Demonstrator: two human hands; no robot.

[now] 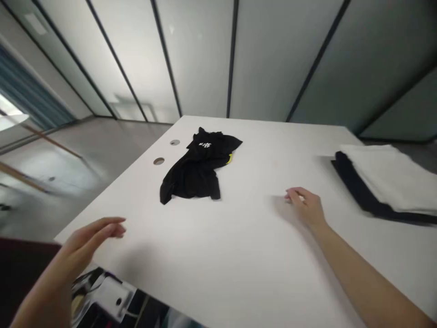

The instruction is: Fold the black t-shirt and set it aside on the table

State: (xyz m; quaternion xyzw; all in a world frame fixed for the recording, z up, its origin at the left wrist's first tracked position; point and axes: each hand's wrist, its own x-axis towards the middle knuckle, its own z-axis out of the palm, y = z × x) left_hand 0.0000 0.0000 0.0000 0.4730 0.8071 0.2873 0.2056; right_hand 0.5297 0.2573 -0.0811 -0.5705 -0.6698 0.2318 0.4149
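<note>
A crumpled black garment (201, 164) with a white print and a small yellow patch lies on the white table (246, 255), beyond both hands. My left hand (88, 241) hovers over the table's near left edge, fingers stretched out and loosely apart, nothing in them. Over the table to the right of the garment is my right hand (305, 205), its fingers curled and meeting the thumb around a small gap. No object shows in it. Neither hand touches the garment.
At the right edge, a folded white cloth (396, 175) lies on a folded black cloth (365, 193). Two round holes, one nearer (159, 161), pierce the table's left side. Below the near edge sit a white device (111, 294) and cables. Frosted glass panels (201, 59) stand behind.
</note>
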